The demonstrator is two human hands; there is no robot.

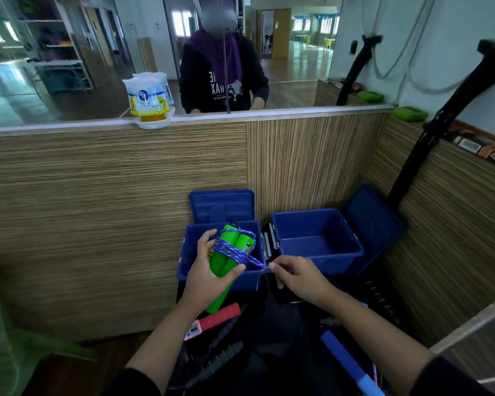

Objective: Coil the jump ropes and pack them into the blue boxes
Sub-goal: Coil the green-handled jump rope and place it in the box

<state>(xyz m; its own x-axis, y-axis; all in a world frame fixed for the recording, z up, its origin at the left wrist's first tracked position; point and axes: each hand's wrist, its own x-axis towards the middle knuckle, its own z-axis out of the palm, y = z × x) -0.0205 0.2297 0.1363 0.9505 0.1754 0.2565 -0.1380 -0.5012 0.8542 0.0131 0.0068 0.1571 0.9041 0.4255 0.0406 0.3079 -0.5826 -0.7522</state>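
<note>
Low centre of frame: green jump-rope handles (226, 254) bundled side by side, purple-blue cord (235, 250) wound tightly round them, gripped in left hand (209, 274), thumb and fingers (205, 241) curled round the bundle. Right hand (300, 277) pinching the cord's loose end, pulled taut. Held just over the left blue box (189, 267); right blue box (317, 238) beside it, lids up. Behind, striped wood panelling (112, 190) and a mirror (69, 52) across the top.
</note>
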